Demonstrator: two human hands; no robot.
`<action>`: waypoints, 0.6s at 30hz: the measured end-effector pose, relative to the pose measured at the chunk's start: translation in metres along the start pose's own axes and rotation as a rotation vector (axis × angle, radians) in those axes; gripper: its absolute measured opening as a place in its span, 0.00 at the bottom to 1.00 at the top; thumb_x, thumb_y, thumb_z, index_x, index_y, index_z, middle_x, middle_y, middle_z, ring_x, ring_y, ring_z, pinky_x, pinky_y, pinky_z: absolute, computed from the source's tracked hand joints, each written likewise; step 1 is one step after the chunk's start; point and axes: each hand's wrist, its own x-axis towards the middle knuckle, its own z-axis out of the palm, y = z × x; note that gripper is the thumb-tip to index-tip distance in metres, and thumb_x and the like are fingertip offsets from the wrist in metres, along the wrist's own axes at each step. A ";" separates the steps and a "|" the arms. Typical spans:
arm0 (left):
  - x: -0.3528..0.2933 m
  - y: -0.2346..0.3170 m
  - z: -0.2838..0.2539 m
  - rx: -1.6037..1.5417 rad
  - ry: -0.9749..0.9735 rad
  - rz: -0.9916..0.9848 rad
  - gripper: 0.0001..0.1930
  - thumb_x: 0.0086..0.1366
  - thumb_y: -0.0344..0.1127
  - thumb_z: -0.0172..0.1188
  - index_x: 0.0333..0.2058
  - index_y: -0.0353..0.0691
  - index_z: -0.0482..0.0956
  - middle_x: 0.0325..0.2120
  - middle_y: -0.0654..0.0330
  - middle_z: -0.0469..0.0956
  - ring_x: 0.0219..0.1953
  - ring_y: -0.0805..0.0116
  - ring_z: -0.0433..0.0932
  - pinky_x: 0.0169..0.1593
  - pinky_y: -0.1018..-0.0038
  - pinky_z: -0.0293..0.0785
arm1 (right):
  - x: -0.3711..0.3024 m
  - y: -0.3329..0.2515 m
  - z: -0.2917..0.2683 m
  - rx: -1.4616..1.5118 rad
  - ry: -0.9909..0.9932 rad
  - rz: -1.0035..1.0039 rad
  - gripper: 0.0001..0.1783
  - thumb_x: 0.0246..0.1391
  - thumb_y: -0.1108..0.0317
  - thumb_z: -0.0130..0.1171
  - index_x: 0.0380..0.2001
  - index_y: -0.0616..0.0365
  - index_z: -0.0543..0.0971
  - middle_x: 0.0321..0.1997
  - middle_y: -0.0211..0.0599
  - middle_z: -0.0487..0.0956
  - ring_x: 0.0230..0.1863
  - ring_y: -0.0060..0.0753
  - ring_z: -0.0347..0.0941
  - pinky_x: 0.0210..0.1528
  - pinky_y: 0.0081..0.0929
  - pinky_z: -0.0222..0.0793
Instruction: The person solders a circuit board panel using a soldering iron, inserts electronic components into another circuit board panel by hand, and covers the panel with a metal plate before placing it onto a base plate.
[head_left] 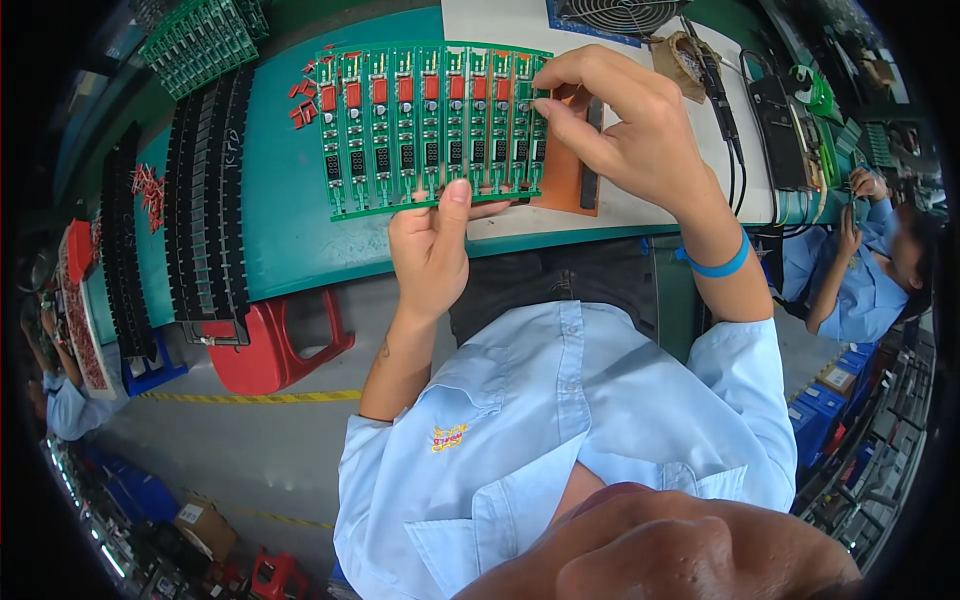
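Note:
My left hand (432, 245) grips the lower edge of a green circuit board panel (432, 190), its thumb on the front face and its fingers behind. Side by side on the panel are several narrow boards, each with a black digit display; most show a red block-shaped component (431, 88). At the panel's upper right edge, my right hand (630, 125) is bent in a pinch, thumb and forefinger tips close together. Whatever lies between those tips is too small to make out. Loose red components (303, 112) lie on the table just left of the panel.
Black slotted racks (208, 190) stand left on the green table (295, 240), beside a pile of small red parts (150, 195). More green panels (200, 45) are at the far left. A soldering iron (712, 85) and cables lie at right. A co-worker (850, 260) sits farther right.

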 end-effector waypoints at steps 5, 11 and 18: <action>0.000 0.002 0.002 -0.030 0.014 -0.021 0.11 0.74 0.29 0.50 0.45 0.26 0.76 0.38 0.52 0.83 0.36 0.64 0.85 0.43 0.73 0.85 | 0.001 -0.002 0.001 -0.066 0.010 -0.013 0.08 0.48 0.80 0.66 0.34 0.63 0.81 0.36 0.33 0.81 0.28 0.24 0.72 0.31 0.18 0.71; -0.001 -0.003 -0.003 0.022 -0.044 0.018 0.14 0.76 0.32 0.47 0.49 0.26 0.75 0.41 0.47 0.82 0.38 0.57 0.85 0.45 0.68 0.86 | 0.001 -0.005 -0.001 -0.107 -0.017 -0.001 0.09 0.48 0.79 0.67 0.35 0.62 0.81 0.35 0.33 0.81 0.28 0.24 0.72 0.31 0.18 0.71; -0.002 -0.002 -0.001 0.025 -0.031 0.022 0.13 0.75 0.31 0.48 0.49 0.25 0.75 0.42 0.47 0.82 0.38 0.57 0.85 0.45 0.67 0.86 | 0.004 -0.011 -0.004 -0.147 -0.063 0.015 0.10 0.48 0.78 0.67 0.35 0.61 0.80 0.34 0.32 0.81 0.27 0.24 0.72 0.30 0.19 0.70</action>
